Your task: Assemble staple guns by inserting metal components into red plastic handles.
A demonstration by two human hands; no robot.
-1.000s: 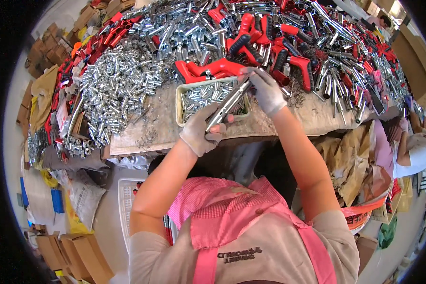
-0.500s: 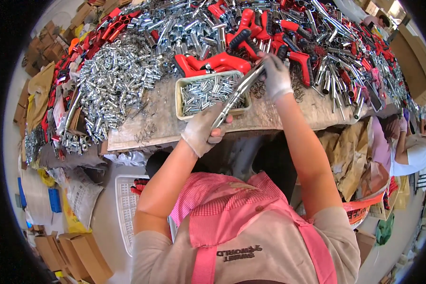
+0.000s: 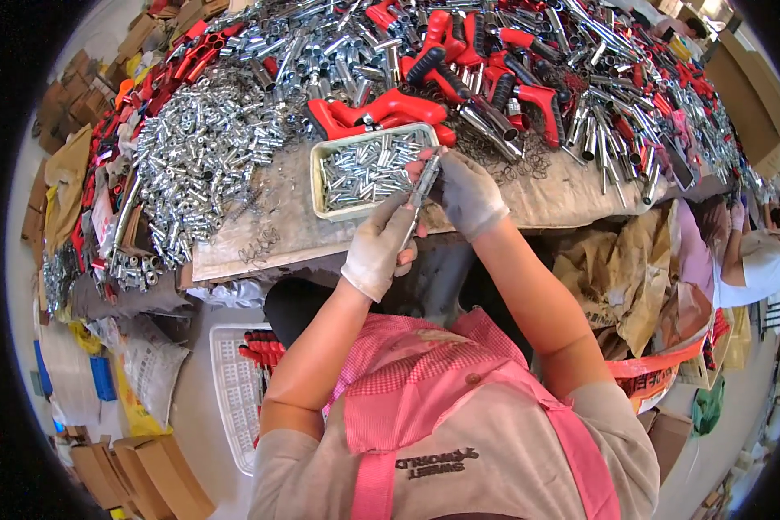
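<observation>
Head view: both forearms come up from the lower edge, bare to the wrist, hands in pale work gloves. Left hand (image 3: pixel 380 249) is raised at the surface (image 3: pixel 260 230) edge, fingers curled, grip closed on the lower end of a slim metal rod (image 3: pixel 422 192). Right hand (image 3: pixel 468 192) sits higher, grip closed round the rod's upper part. Rod runs tilted, low-left to up-right, top end over the near rim of the pale tray (image 3: pixel 322 186) of small metal sleeves. Fingertips hidden by gloves; rod's mid part and any fitting on it can't be made out. Red-handled tools (image 3: pixel 390 108) lie just beyond tray; loose metal fittings (image 3: pixel 195 165) heaped to the left.
</observation>
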